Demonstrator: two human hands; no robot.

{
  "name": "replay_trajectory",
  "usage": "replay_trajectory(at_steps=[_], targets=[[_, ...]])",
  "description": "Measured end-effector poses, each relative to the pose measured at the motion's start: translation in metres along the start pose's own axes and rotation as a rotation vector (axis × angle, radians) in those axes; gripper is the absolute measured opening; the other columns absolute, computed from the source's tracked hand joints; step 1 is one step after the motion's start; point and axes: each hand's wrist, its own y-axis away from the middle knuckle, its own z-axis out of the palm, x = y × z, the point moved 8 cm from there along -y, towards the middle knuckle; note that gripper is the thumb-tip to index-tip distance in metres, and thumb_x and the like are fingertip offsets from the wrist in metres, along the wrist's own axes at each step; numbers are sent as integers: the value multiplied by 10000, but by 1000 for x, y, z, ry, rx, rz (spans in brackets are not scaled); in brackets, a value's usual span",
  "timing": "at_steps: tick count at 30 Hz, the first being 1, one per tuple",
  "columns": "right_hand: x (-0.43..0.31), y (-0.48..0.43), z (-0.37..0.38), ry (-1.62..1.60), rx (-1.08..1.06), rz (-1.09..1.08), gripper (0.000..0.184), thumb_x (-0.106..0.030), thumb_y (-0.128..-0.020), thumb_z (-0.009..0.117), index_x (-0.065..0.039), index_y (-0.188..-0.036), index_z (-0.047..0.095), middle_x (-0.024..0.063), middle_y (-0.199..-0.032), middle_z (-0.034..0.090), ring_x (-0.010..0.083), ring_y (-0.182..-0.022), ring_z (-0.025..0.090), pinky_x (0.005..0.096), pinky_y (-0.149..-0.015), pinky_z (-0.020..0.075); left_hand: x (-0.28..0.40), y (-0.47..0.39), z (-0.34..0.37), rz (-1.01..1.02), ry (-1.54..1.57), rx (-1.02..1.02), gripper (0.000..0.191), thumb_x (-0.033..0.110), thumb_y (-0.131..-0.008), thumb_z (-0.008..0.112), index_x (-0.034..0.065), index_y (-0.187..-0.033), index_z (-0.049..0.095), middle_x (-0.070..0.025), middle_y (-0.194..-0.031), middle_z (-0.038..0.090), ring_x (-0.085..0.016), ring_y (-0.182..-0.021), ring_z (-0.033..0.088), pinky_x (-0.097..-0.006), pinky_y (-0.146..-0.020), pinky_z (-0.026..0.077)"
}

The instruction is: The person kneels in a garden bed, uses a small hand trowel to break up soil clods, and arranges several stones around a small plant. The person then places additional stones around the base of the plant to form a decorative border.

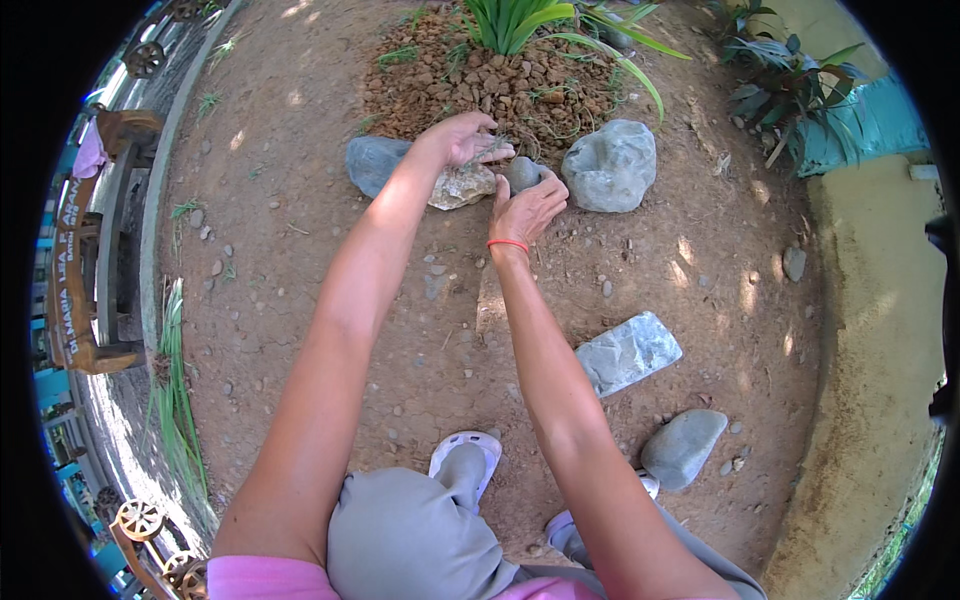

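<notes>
My right hand point(527, 210), with a red band at its wrist, has its fingers around a small grey stone point(523, 174). That stone sits between a tan, rough stone point(461, 186) and a large pale grey rock point(610, 166). My left hand point(466, 141) is over the tan stone at the edge of the clumpy soil point(480, 86), fingers spread, with thin green weed strands at them; whether it grips them I cannot tell. A blue-grey rock point(375, 163) lies left of it, partly behind my forearm. Above, a plant with long green leaves point(510, 26) grows from the soil.
A flat grey-white stone block point(630, 352) and a smooth grey rock point(684, 448) lie to the right of my legs. Cut green leaves point(176, 397) lie by the concrete edging point(154, 225) at left. Wooden benches stand beyond it. A low yellowish wall point(862, 337) runs along the right.
</notes>
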Motion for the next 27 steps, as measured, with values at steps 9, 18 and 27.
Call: replay_trajectory(at_steps=[9, 18, 27], targets=[[16, 15, 11, 39, -376, 29, 895, -71, -674, 752, -1, -1374, 199, 236, -1214, 344, 401, -1102, 396, 450, -943, 373, -7, 19, -18, -13, -3, -20, 539, 127, -865, 534, -145, -1248, 269, -314, -1307, 367, -403, -1103, 532, -396, -927, 487], [10, 0, 15, 7, -304, -27, 836, -91, -686, 755, -13, -1335, 233, 237, -1156, 367, 422, -1068, 439, 437, -905, 414, 1, 53, -30, 67, -154, -129, 427, 109, -914, 437, -109, -1271, 354, -245, -1278, 466, -322, -1163, 509, -369, -999, 422], [12, 0, 15, 0, -355, -13, 848, -52, -703, 720, -14, -1372, 200, 226, -1132, 376, 408, -1065, 444, 442, -896, 424, 14, 120, -27, 694, -1544, 143, 754, 90, -690, 704, -5, -1339, 330, -164, -1294, 482, -337, -1170, 467, -409, -994, 387]])
